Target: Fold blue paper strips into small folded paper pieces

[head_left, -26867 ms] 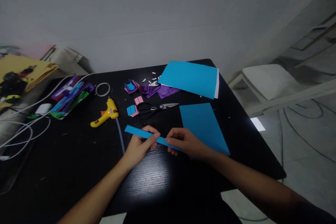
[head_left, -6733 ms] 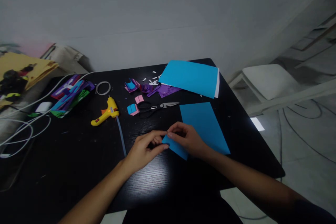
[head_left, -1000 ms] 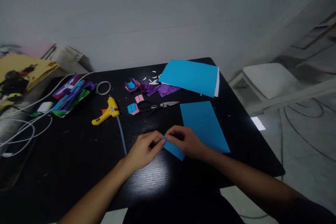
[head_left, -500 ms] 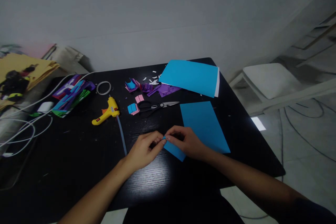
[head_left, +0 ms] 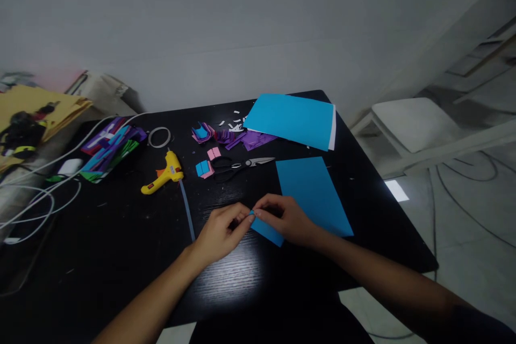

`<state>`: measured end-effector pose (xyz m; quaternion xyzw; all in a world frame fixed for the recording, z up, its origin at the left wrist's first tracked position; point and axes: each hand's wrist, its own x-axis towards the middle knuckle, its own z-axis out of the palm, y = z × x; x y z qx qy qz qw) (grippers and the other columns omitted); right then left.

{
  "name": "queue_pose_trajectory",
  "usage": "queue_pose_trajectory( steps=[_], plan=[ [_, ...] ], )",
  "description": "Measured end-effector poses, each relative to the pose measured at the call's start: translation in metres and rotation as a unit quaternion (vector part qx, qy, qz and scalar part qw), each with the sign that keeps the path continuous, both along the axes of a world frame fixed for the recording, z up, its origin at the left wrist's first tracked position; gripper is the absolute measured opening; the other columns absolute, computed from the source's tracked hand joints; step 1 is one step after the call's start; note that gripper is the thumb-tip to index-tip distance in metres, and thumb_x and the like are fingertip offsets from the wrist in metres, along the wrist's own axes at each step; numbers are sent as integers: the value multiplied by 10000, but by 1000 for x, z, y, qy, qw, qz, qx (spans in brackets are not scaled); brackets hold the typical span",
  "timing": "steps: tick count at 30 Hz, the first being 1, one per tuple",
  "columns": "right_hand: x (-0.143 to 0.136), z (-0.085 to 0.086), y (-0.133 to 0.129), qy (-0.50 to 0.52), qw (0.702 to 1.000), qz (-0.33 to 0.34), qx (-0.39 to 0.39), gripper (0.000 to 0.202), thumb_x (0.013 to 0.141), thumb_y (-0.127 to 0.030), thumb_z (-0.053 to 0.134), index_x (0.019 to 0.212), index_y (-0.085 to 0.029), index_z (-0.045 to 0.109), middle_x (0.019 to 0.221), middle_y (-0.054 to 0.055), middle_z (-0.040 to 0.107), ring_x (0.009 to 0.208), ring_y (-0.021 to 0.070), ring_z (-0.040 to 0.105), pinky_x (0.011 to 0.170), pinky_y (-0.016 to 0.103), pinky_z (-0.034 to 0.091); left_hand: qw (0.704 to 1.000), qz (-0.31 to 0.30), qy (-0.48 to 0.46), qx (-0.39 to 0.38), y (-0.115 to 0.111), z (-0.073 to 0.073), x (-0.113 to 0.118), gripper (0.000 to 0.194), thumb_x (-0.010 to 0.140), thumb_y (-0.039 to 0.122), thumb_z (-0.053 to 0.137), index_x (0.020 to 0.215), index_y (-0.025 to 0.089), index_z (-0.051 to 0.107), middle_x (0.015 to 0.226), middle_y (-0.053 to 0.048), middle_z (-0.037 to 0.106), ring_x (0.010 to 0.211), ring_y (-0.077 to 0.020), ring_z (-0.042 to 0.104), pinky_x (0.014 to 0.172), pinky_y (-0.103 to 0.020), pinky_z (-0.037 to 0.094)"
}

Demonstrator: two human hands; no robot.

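A narrow piece of blue paper (head_left: 267, 233) is pinched at its far end between the fingertips of both hands. My left hand (head_left: 224, 231) is closed on the paper's left corner, thumb against forefinger. My right hand (head_left: 284, 218) grips the same end from the other side, its curled fingers covering part of the strip. Beneath and beyond my right hand lies a larger blue sheet (head_left: 316, 193), flat on the black table (head_left: 149, 269). Black-handled scissors (head_left: 245, 163) rest beyond the hands, blades pointing right.
A yellow glue gun (head_left: 171, 169) with a glue stick lies left of the hands. Small folded pink and blue papers (head_left: 204, 168), purple scraps (head_left: 258, 140) and a stack of blue sheets (head_left: 292, 120) sit farther back. White cables (head_left: 52, 199) and a tape ring (head_left: 159, 137) are at left.
Hands and paper hold almost the same place; the fingers shift only very slightly at the pinched end. The rest of the table is unchanged.
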<state>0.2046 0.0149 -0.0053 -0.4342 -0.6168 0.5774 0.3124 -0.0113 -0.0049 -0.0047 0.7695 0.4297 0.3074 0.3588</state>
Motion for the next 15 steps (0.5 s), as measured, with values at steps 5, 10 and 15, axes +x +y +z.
queue_pose_trajectory(
  steps=[5, 10, 15],
  plan=[
    [1, 0, 0, 3, 1000, 0, -2, 107, 931, -289, 694, 921, -197, 747, 851, 24, 749, 785, 175, 670, 737, 306, 509, 1000, 4, 5, 4, -1, 1, 0, 178, 1035, 247, 593, 887, 180, 667, 717, 31, 600, 645, -112, 581, 631, -216, 456],
    [1, 0, 0, 0, 1000, 3, -5, 93, 926, -282, 700, 916, -199, 741, 847, 21, 742, 791, 174, 667, 732, 304, 500, 1000, 4, 6, 4, -1, 1, 0, 184, 1036, 248, 596, 878, 181, 662, 712, 33, 587, 641, -111, 570, 623, -219, 447],
    [1, 0, -1, 16, 1000, 2, -14, 102, 915, -293, 711, 905, -195, 734, 837, 19, 733, 778, 171, 660, 720, 301, 489, 1000, 5, 4, 2, 0, -1, 1, 172, 1034, 245, 600, 890, 182, 669, 712, 30, 592, 642, -114, 575, 621, -222, 448]
  ],
)
